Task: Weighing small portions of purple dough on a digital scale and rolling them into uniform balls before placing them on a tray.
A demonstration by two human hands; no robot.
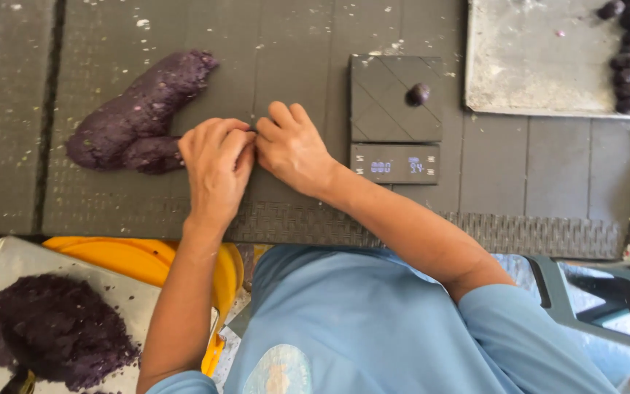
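Purple dough log lies upper left of the frame on the dark table; left hand and right hand meet fingertip to fingertip at its lower right end, curled as if pinching a bit, though what's pinched is hidden. Right of them a black scale carries one small dough ball, with a tray of balls upper right and a crumbled purple heap lower left. Risk: dough looks sticky, so a piece could smear or tear off uneven.

Dark grey slatted plastic table, woven edge. On it: purple dough lump, black digital scale, grey metal tray, both hands.
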